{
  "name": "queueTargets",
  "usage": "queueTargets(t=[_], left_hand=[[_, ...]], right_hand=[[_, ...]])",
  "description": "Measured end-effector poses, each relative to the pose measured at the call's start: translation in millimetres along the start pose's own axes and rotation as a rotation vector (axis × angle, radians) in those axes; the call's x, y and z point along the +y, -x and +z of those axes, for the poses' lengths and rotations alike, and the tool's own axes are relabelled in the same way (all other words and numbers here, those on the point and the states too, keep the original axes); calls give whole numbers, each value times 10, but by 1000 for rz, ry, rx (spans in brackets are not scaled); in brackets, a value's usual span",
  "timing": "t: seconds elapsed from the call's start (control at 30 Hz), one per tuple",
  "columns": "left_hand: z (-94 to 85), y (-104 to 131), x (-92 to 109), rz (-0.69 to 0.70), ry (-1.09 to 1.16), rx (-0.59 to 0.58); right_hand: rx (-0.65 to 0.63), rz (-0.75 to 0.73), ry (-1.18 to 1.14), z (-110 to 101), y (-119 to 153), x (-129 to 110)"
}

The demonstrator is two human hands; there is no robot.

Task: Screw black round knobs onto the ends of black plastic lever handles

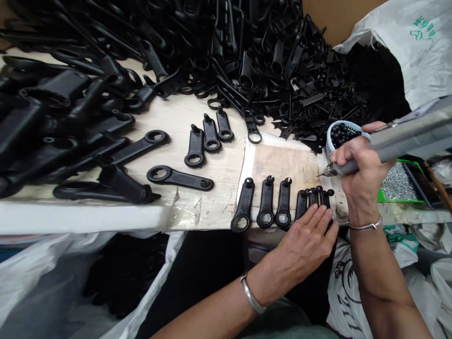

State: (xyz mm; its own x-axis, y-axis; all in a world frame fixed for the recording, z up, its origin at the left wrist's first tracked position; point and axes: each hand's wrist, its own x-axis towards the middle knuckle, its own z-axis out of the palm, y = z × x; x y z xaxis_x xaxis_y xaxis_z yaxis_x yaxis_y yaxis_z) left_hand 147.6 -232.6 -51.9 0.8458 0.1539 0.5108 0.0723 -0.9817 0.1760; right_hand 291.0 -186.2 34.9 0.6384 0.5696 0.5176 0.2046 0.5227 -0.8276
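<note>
My left hand [305, 245] lies flat, fingers stretched, over a tight group of black plastic crank-shaped arms [302, 202] at the table's front edge. Its palm hides their lower ends. In my right hand [363, 174] is a grey power screwdriver [409, 134], tilted, its thin bit pointing left just above that group. The bit appears apart from the parts. To the left, a row of three similar black arms [270, 200] stands with ring ends toward me and small round knobs on the far ends, each with a bright spot on top.
A pale blue basket [329, 141] of small black balls stands behind my right hand. Right of it, a green tray [400, 200] holds small metal screws beside a dark phone [422, 183]. Large heaps of black plastic parts [226, 42] cover the back and left. More loose arms [180, 178] lie left of centre.
</note>
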Motion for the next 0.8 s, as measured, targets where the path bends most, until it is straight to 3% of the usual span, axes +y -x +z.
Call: queueTargets(t=[0.17,0.3,0.5,0.8], left_hand=[[-7,-22,3,1,7,8],[-12,-29,5,-1,-1,24],[-10,-31,0,-6,6,35],[-18,-20,-5,-6,-3,23]], right_hand=[[-198,83,125,16,-35,254],[-245,93,239,-15,-36,365],[-160,121,176,4,-57,344],[10,-1,61,11,-98,-123]])
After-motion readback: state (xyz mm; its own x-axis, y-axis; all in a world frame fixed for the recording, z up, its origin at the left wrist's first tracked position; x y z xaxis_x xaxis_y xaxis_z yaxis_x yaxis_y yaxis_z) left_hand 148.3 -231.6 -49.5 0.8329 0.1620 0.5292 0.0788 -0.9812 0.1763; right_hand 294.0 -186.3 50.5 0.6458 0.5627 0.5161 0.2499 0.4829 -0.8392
